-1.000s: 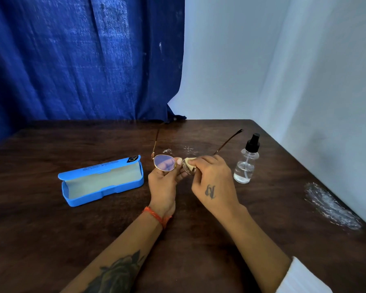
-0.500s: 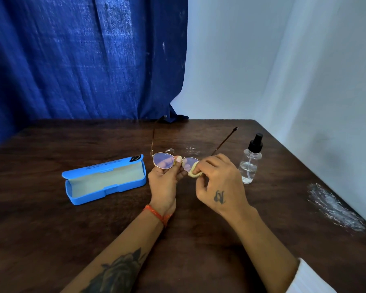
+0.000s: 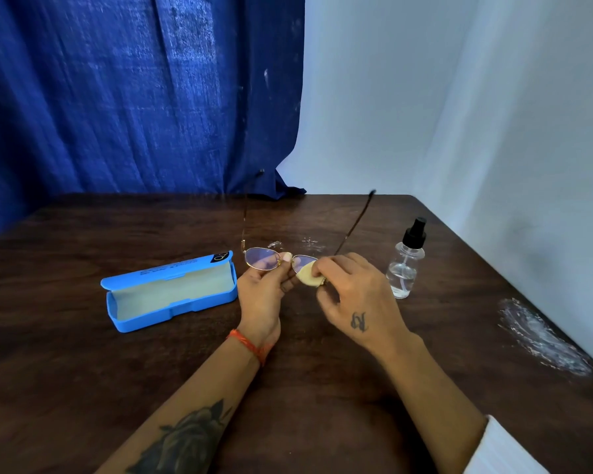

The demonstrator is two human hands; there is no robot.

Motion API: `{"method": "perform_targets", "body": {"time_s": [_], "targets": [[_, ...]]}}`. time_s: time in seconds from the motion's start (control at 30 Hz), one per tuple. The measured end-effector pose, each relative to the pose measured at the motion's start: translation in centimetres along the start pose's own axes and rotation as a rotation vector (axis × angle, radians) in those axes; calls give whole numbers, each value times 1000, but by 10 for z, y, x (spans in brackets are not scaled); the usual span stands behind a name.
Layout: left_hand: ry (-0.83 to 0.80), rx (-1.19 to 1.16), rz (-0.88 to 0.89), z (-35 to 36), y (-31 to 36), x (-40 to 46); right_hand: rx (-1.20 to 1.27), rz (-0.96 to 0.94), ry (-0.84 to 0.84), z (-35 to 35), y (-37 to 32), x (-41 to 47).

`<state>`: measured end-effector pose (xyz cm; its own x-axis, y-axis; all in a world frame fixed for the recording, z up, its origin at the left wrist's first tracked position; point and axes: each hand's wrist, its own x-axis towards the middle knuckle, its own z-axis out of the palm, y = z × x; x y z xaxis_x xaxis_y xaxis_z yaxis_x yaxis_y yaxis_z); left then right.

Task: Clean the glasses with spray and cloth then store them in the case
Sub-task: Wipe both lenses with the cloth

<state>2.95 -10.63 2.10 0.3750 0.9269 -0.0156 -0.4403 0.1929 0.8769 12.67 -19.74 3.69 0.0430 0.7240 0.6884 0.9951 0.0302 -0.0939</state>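
Observation:
Thin gold-rimmed glasses are held above the table with both temples pointing away from me. My left hand pinches the frame at the bridge. My right hand presses a small pale yellow cloth against the right lens, covering most of it. The left lens is bare and shows a purple tint. An open blue case with a cream lining lies to the left of my hands. A clear spray bottle with a black nozzle stands upright to the right of my right hand.
The dark wooden table ends at a white backdrop on the right and a blue curtain behind. A crumpled clear plastic wrapper lies near the right edge. Small wet spots sit on the wood behind the glasses.
My right hand has slid the cloth across the right lens and shifted slightly down and to the right. The glasses have tilted a little, temples rising. Case and bottle have not moved.

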Motion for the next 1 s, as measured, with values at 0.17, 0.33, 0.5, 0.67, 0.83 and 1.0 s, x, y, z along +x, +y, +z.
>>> {"method": "perform_targets", "body": {"time_s": [0.17,0.33,0.5,0.67,0.83,1.0], "targets": [[-29,-21,-44,1,7,-1,116,94,130,-4,6,2],[-68,57,-55,-2,11,1,153,97,190,-5,8,4],[-99,126,-22,-2,14,3,448,285,227,-6,8,6],[-118,113,-7,-1,16,2,658,459,223,-7,8,8],[-131,112,19,-2,15,1,349,265,472,-11,6,7],[-139,104,66,0,11,-1,161,7,293,11,-6,1]]}}
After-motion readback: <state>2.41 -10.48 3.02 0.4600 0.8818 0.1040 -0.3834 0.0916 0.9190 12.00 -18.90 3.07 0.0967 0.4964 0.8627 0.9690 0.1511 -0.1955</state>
